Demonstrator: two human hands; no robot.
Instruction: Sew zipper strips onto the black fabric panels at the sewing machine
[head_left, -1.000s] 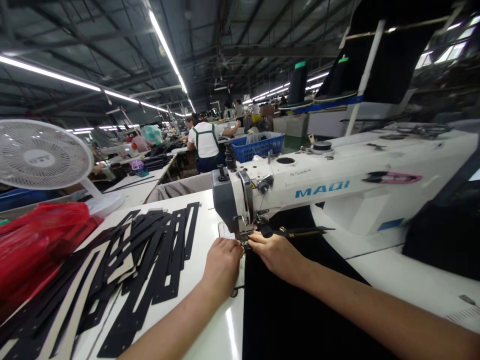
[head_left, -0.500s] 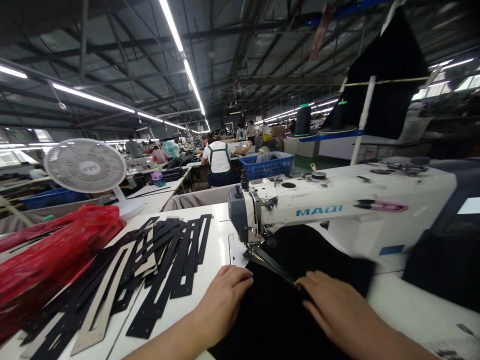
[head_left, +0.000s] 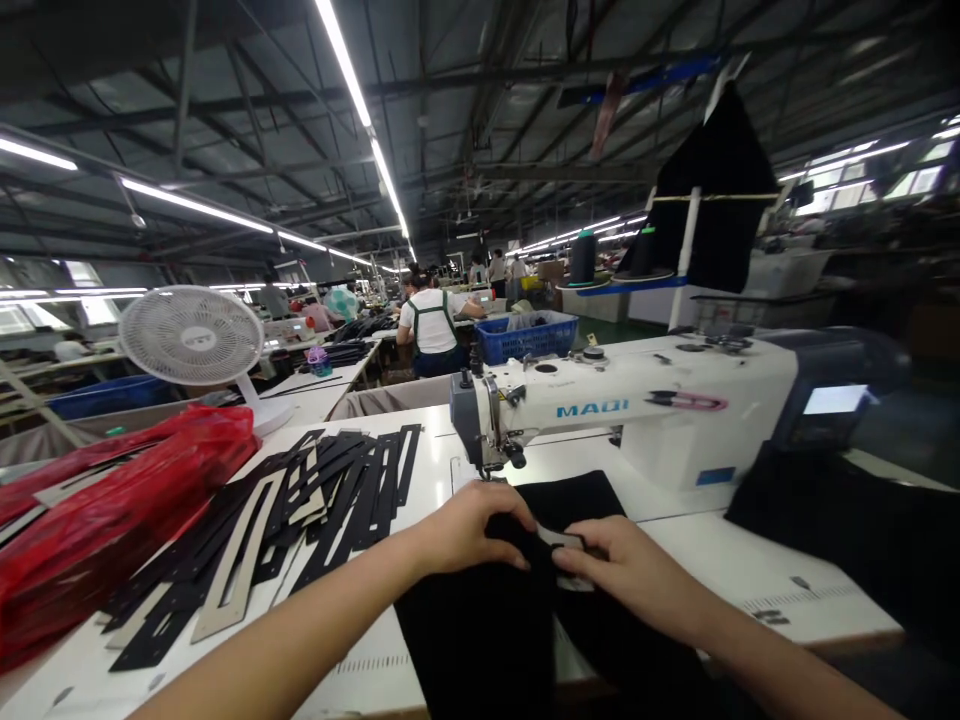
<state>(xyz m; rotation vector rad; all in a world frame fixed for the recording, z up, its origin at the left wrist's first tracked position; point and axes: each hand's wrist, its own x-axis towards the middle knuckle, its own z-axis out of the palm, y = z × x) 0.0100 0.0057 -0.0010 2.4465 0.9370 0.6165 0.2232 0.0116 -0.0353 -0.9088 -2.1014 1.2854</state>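
Black fabric (head_left: 480, 640) lies in front of the sewing machine (head_left: 600, 400) and hangs over the table's near edge. My left hand (head_left: 472, 530) is closed on its upper part, thumb and fingers curled round the cloth, just in front of the presser foot area. Close on the right, my right hand (head_left: 622, 560) pinches the fabric edge beside a small pale strip (head_left: 574, 582). A further flap of the black cloth spreads behind the hands on the machine bed. The needle tip is largely hidden by my left hand.
To the left lie many slotted black and beige strips (head_left: 240, 550) in a pile. Red plastic bags (head_left: 150, 500) and a white fan (head_left: 195, 335) stand beyond them. A blue basket (head_left: 525, 338) and a seated co-worker (head_left: 435, 325) are further back.
Both hands have come closer together, and the right has turned to pinch the edge. The fabric has shifted out from under the machine head towards me. The view has swung slightly right.
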